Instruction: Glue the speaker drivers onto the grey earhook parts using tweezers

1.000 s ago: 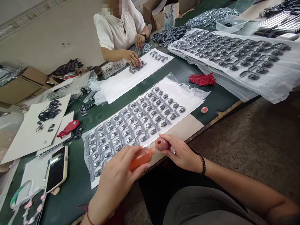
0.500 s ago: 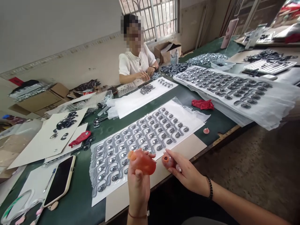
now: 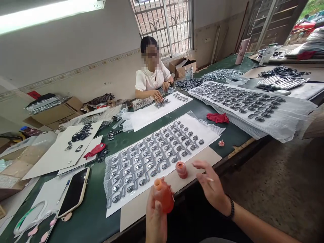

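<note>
My left hand (image 3: 155, 216) is closed round a soft orange bottle (image 3: 164, 195), held upright with its open neck on top, over the table's near edge. A small orange-red bottle (image 3: 181, 169) stands on the brown card (image 3: 202, 158) in front of me. My right hand (image 3: 211, 185) hovers just right of it, fingers spread, holding nothing. Beyond lies a white sheet (image 3: 202, 130) covered with rows of several grey metal parts (image 3: 154, 155).
A phone (image 3: 74, 191) lies at the left on the green table (image 3: 227, 135). A red cloth (image 3: 217, 117) and a small pink cap (image 3: 221, 143) lie to the right. Another person (image 3: 152, 79) sits across, handling parts. Stacked sheets of parts (image 3: 243, 103) fill the right side.
My right hand has set the small bottle down on the card and opened. My left hand has turned the orange bottle upright. The camera has tilted up.
</note>
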The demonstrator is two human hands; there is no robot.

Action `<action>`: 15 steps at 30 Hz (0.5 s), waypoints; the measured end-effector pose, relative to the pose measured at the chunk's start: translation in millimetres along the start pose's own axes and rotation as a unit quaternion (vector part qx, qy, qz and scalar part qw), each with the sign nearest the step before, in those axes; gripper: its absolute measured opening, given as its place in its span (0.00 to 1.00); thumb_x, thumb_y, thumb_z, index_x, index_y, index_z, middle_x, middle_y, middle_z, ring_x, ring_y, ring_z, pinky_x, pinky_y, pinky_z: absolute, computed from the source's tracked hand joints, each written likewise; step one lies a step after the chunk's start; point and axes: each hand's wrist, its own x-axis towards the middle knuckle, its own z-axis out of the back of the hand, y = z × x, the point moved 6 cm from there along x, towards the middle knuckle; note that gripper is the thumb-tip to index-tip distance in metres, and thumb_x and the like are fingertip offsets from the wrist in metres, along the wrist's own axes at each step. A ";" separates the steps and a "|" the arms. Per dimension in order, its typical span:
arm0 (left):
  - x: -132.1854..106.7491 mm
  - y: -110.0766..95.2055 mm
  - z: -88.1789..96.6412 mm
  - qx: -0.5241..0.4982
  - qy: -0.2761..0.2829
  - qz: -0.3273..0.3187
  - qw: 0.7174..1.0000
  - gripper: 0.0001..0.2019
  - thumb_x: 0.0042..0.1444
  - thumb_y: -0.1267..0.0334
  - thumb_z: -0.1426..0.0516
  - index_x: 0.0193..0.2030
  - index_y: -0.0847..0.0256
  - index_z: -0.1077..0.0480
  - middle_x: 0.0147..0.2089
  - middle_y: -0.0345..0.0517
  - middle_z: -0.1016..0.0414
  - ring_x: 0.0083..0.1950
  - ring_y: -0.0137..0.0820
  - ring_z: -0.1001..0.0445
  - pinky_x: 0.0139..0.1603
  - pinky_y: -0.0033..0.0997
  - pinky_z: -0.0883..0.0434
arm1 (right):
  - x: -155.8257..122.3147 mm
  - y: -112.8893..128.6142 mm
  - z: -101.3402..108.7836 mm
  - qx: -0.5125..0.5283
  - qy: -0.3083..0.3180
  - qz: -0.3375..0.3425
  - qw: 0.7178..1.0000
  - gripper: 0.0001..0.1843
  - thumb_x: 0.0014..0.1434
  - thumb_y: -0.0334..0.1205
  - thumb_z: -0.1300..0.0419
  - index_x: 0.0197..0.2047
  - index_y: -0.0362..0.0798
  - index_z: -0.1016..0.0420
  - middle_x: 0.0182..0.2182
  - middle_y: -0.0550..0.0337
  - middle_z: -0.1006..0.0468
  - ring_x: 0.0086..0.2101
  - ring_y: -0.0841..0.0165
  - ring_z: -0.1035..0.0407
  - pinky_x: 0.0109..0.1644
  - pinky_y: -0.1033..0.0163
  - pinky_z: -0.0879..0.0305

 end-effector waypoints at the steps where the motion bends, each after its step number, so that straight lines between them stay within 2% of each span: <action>1: -5.4 6.6 -2.3 -0.007 0.014 0.009 1.000 0.26 0.45 0.44 0.40 0.48 0.58 0.30 0.37 0.46 0.28 0.33 0.28 0.29 0.32 0.23 0.31 | -1.2 8.4 7.4 0.047 -0.023 -0.001 0.999 0.10 0.65 0.40 0.52 0.44 0.51 0.31 0.40 0.56 0.28 0.45 0.64 0.34 0.50 0.59 0.36; 3: -15.4 23.9 -12.0 -0.012 0.069 0.044 0.997 0.27 0.45 0.43 0.41 0.46 0.61 0.29 0.32 0.47 0.28 0.27 0.26 0.31 0.25 0.23 0.35 | -1.3 26.1 11.7 0.140 -0.005 -0.019 0.990 0.14 0.66 0.41 0.54 0.37 0.50 0.29 0.36 0.57 0.27 0.42 0.66 0.33 0.49 0.61 0.36; 6: -29.3 51.6 -29.6 0.009 0.147 0.125 0.981 0.31 0.42 0.38 0.41 0.42 0.65 0.28 0.26 0.48 0.29 0.21 0.25 0.34 0.19 0.22 0.41 | 1.3 48.0 0.1 0.213 0.097 -0.073 0.969 0.18 0.66 0.47 0.54 0.39 0.49 0.25 0.40 0.54 0.26 0.47 0.63 0.34 0.55 0.58 0.40; 8: -37.4 62.0 -37.9 0.020 0.170 0.173 0.970 0.33 0.43 0.36 0.44 0.42 0.65 0.28 0.23 0.47 0.31 0.18 0.24 0.36 0.18 0.22 0.43 | 2.9 53.8 -10.8 0.230 0.160 -0.113 0.953 0.22 0.65 0.51 0.54 0.40 0.48 0.24 0.41 0.53 0.25 0.48 0.61 0.35 0.58 0.54 0.45; 13: -48.5 57.5 -49.2 -0.020 0.182 0.249 0.951 0.28 0.49 0.40 0.45 0.45 0.63 0.29 0.29 0.45 0.29 0.21 0.22 0.34 0.20 0.20 0.42 | 0.6 43.0 -27.2 0.280 0.259 -0.215 0.899 0.28 0.64 0.57 0.57 0.42 0.46 0.23 0.44 0.54 0.26 0.47 0.62 0.35 0.56 0.54 0.42; 15: -50.2 54.7 -52.1 -0.030 0.195 0.260 0.945 0.26 0.51 0.41 0.46 0.42 0.65 0.28 0.29 0.46 0.29 0.21 0.22 0.34 0.19 0.20 0.43 | -2.0 39.7 -26.8 0.260 0.279 -0.234 0.894 0.31 0.64 0.58 0.58 0.43 0.46 0.23 0.43 0.54 0.26 0.47 0.63 0.34 0.56 0.55 0.41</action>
